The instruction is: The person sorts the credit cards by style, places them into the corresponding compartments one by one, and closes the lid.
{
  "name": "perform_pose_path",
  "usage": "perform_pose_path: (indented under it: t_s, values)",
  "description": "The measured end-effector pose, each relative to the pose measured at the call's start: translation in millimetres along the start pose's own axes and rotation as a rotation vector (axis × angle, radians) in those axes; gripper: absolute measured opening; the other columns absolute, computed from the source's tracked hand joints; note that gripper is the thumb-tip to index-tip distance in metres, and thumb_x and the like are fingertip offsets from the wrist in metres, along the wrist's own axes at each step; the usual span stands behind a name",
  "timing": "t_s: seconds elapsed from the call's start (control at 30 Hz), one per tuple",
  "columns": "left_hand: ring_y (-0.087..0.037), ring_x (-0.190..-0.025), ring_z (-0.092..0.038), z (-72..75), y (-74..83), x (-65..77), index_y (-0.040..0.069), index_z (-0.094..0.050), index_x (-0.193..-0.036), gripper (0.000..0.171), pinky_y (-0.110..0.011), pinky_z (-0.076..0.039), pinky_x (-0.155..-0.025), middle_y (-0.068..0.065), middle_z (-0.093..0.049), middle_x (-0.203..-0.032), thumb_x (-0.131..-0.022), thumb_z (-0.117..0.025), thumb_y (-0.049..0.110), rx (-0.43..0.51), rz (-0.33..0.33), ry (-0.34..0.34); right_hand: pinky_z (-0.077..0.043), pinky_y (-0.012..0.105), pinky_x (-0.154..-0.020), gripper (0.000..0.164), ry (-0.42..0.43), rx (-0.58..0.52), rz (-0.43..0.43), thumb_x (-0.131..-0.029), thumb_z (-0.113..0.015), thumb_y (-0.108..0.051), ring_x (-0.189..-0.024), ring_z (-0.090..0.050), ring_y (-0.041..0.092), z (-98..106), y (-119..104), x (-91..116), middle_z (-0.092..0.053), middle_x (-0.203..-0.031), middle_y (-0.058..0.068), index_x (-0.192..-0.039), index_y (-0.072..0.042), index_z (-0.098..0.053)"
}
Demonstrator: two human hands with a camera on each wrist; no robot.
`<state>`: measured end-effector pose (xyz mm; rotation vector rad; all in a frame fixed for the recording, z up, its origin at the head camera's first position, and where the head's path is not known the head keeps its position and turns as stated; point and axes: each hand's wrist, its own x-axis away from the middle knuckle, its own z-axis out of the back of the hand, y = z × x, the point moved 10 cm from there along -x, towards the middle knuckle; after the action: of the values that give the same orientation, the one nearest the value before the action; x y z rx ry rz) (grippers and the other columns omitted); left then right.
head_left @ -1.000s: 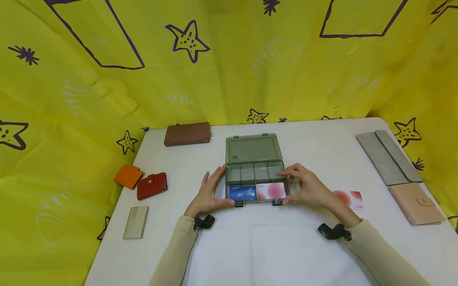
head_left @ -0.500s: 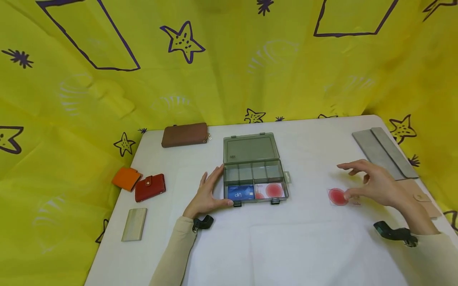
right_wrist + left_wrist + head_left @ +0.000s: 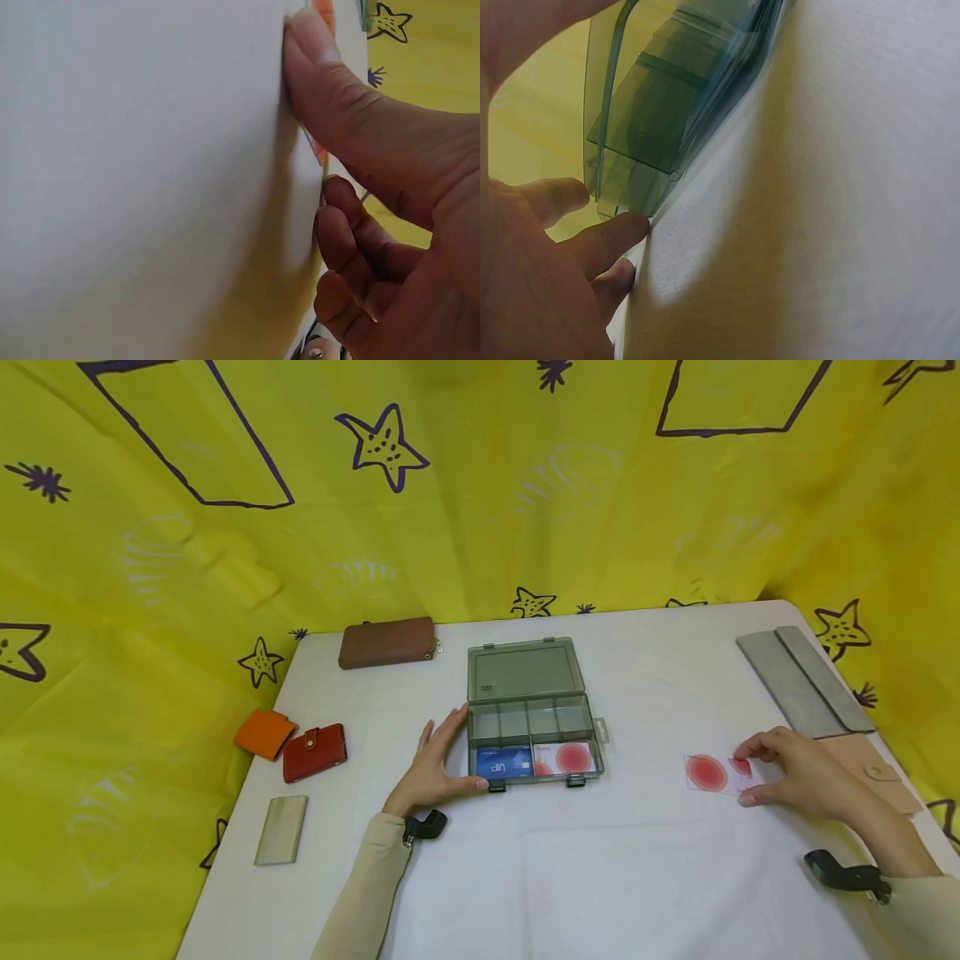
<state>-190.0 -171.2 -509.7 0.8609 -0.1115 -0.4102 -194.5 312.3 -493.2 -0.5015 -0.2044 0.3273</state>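
Note:
A translucent green compartment box stands on the table with its lid raised at the back. Its front compartments hold a blue VIP card and a white card with red circles. My left hand rests at the box's left side, thumb at the front corner and fingers extended along the wall; fingertips touch that wall in the left wrist view. Away to the right, my right hand pinches the edges of a second red-circled card lying on the table.
A brown long wallet lies behind at left. On the left sit an orange wallet, a red snap wallet and a beige card holder. A grey folder and a pink wallet lie at right.
My right hand has left the box and moved right to the loose card, its thumb and fingers now at the card's edges. My left hand has stayed at the box.

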Motion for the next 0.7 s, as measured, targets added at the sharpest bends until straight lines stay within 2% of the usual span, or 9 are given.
perform_pose_path:
  t_s: [0.13, 0.23, 0.33, 0.43, 0.53, 0.7]
  values:
    - [-0.035, -0.165, -0.017, -0.4, 1.2, -0.8, 0.014, -0.018, -0.172, 0.129, -0.060, 0.006, -0.133, -0.012, -0.027, -0.176, -0.077, -0.077, 0.079, -0.004, -0.008, -0.002, -0.040, 0.006, -0.076, 0.057, 0.083, -0.039, 0.069, -0.065, -0.102, -0.025, -0.092, -0.056, 0.011, 3.4, -5.1, -0.7, -0.066, -0.101, 0.004, -0.105, -0.008, -0.067]
    - [-0.035, -0.165, -0.017, -0.6, 1.5, -1.3, 0.014, -0.018, -0.172, 0.130, -0.059, 0.007, -0.133, -0.012, -0.027, -0.176, -0.076, -0.078, 0.079, -0.004, -0.006, -0.002, -0.040, 0.006, -0.074, 0.050, 0.176, -0.090, 0.123, -0.072, -0.098, -0.009, -0.083, -0.051, 0.000, 7.5, -9.5, 0.3, -0.062, -0.094, -0.003, -0.105, -0.009, -0.060]
    - [-0.034, -0.166, -0.017, -0.5, 1.4, -1.9, 0.014, -0.018, -0.172, 0.131, -0.059, 0.007, -0.134, -0.012, -0.027, -0.176, -0.076, -0.077, 0.081, -0.005, -0.004, -0.002, -0.042, 0.006, -0.071, 0.047, 0.261, -0.117, 0.171, -0.077, -0.088, 0.008, -0.080, -0.051, -0.003, 12.7, -14.6, 0.1, -0.061, -0.091, -0.002, -0.109, -0.007, -0.057]
    - [-0.034, -0.165, -0.017, -0.1, 1.0, -2.2, 0.014, -0.018, -0.172, 0.131, -0.059, 0.007, -0.133, -0.011, -0.027, -0.176, -0.076, -0.076, 0.082, -0.006, -0.005, 0.000, -0.046, 0.002, -0.068, 0.049, 0.313, -0.137, 0.207, -0.080, -0.080, 0.019, -0.075, -0.057, -0.006, 19.3, -20.3, -2.7, -0.063, -0.092, 0.003, -0.116, -0.002, -0.055]
    - [-0.035, -0.165, -0.018, 0.7, 0.4, -1.8, 0.014, -0.018, -0.172, 0.131, -0.061, 0.006, -0.133, -0.011, -0.027, -0.176, -0.077, -0.075, 0.082, -0.006, -0.008, 0.002, -0.049, 0.001, -0.069, 0.051, 0.329, -0.189, 0.201, -0.083, -0.077, 0.020, -0.074, -0.064, -0.009, 23.8, -24.0, -7.2, -0.064, -0.097, -0.002, -0.124, 0.000, -0.054]
    - [-0.035, -0.165, -0.018, 0.6, -1.5, -0.9, 0.014, -0.018, -0.172, 0.129, -0.061, 0.006, -0.133, -0.011, -0.027, -0.176, -0.077, -0.079, 0.078, -0.006, -0.002, 0.001, -0.052, 0.001, -0.072, 0.050, 0.385, -0.335, 0.153, -0.085, -0.081, 0.013, -0.079, -0.067, -0.015, 27.7, -33.0, -18.8, -0.062, -0.101, -0.023, -0.129, 0.001, -0.061]
